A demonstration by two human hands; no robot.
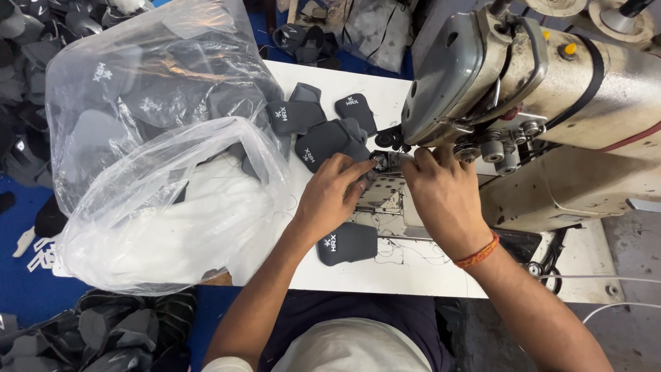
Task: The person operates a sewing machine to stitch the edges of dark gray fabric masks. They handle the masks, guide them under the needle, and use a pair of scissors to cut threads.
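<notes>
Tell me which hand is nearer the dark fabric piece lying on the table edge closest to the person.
Left. The left hand sits just above the fabric piece, its wrist almost over it; the right hand is farther off to its right, by the sewing machine.

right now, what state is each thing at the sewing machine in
left hand: fingertips pressing a dark piece at the needle
right hand: fingers by the presser foot, holding nothing visible
plastic bag: open, filled with grey pieces
dark padded piece: lying flat on the table, untouched
sewing machine: upright
</notes>
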